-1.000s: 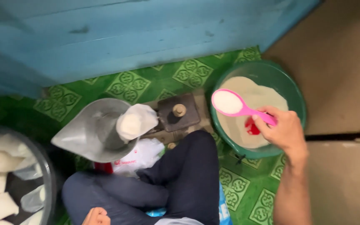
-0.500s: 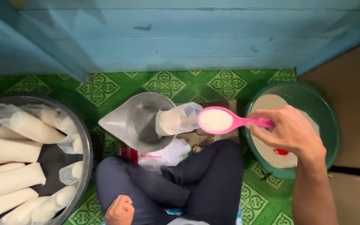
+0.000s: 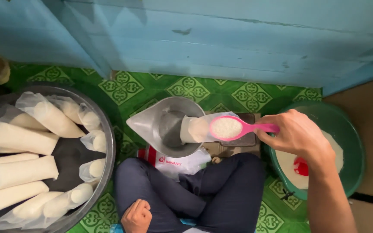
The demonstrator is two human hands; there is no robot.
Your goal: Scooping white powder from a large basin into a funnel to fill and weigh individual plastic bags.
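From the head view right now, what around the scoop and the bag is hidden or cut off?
- Scale body: mostly covered by the metal pan, the plastic bag and the pink scoop.
- Green basin: the right hand and forearm cover part of its white grains.
- Red object in the basin: half buried, kind unclear.
- Large metal bowl: cut off by the left and bottom edges.
- Left hand: a closed fist; anything in it is hidden.
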